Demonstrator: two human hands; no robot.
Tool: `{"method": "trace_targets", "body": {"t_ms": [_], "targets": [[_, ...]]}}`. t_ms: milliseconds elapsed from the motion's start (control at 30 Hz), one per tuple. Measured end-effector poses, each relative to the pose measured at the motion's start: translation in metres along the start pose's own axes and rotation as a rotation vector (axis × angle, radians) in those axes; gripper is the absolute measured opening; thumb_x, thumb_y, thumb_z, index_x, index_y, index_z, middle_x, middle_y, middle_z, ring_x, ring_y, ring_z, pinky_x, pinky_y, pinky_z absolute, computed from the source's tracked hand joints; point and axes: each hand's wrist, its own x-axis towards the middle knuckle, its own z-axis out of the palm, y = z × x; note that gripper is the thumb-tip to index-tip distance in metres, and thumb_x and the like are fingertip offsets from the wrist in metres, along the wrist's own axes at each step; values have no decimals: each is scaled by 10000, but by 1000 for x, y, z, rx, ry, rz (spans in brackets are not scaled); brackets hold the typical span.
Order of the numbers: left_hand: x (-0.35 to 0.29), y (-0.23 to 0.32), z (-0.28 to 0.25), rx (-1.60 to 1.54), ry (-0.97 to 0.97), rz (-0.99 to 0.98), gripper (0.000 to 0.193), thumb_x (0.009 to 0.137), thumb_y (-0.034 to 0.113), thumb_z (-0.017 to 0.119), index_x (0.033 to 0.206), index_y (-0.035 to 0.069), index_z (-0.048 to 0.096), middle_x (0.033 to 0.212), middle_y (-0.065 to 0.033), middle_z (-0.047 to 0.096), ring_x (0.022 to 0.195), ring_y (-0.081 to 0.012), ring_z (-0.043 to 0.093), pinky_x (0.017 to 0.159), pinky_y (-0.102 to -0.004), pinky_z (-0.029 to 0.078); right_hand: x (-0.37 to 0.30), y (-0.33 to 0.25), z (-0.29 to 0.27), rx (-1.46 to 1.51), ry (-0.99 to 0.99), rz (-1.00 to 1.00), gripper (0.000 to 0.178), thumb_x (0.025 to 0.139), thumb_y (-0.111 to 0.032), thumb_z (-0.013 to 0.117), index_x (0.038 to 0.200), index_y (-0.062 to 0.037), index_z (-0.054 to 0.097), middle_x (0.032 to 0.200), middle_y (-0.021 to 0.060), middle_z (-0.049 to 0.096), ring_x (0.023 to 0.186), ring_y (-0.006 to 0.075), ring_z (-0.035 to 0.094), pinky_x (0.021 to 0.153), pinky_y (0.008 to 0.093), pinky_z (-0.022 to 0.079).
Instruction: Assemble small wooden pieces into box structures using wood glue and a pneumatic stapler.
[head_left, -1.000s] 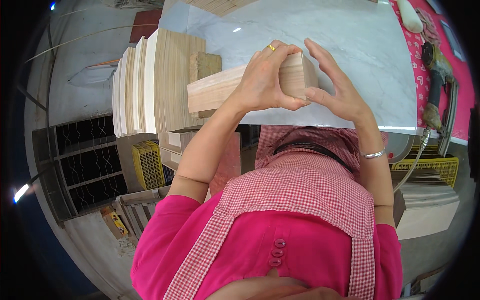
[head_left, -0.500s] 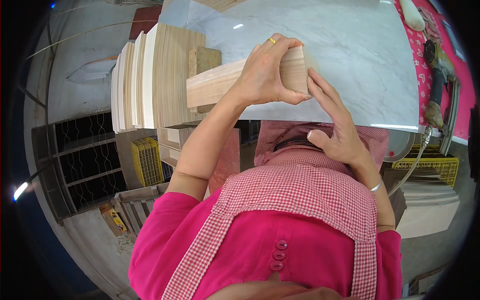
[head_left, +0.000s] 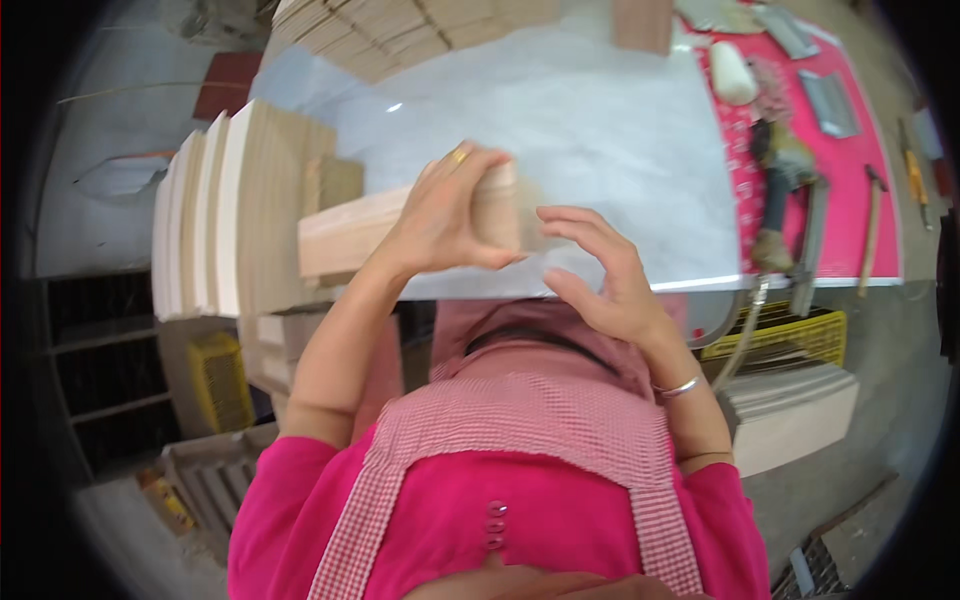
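A long box-shaped piece of pale wood [head_left: 345, 240] lies near the front edge of the white marbled table [head_left: 630, 130]. My left hand [head_left: 440, 215] is closed over it close to its right end, thumb on the near side and fingers on the far side. My right hand [head_left: 605, 275] is apart from that end, just to its right, with fingers spread and nothing in them. The left end of the piece meets a rough wooden block [head_left: 335, 185], which stands against a stack of boards [head_left: 275, 200]. Motion blurs the hands and wood somewhat.
Rows of pale wooden pieces [head_left: 420, 30] line the table's far side. On the pink cloth at right lie a hose-fed air tool [head_left: 775, 200], a white bottle [head_left: 733, 72] and a hammer [head_left: 872, 220]. A yellow crate [head_left: 215, 380] is below left; stacked boards [head_left: 795, 420] are below right.
My right hand has come away from the right end of the wooden piece. My left hand still grips it. The whole view has shifted, showing more of the pink cloth and the table's far side.
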Motion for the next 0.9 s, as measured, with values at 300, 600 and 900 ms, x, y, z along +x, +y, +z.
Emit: {"method": "trace_targets", "body": {"t_ms": [300, 600, 900], "targets": [[-9, 7, -6, -25, -32, -44, 878, 526, 391, 876, 1249, 37, 527, 1147, -141, 567, 1071, -338, 545, 921, -409, 399, 107, 64, -214, -1403, 480, 162, 186, 845, -132, 653, 977, -14, 710, 1008, 210, 655, 925, 388, 647, 810, 474, 526], [-11, 5, -5, -6, -33, -117, 865, 531, 388, 869, 1246, 39, 528, 1166, -146, 560, 1086, -343, 540, 928, -418, 401, 114, 102, -309, -1427, 204, 561, 228, 845, -187, 614, 811, 6, 730, 791, 256, 689, 797, 389, 700, 667, 494, 543], [-17, -6, 7, 1, 111, -18, 876, 543, 403, 863, 1275, 51, 535, 1187, -142, 552, 1049, -332, 554, 922, -409, 412, 45, 75, -305, -1270, 555, 181, 436, 909, -408, 665, 1004, 17, 682, 985, 221, 710, 837, 401, 675, 738, 479, 504]]}}
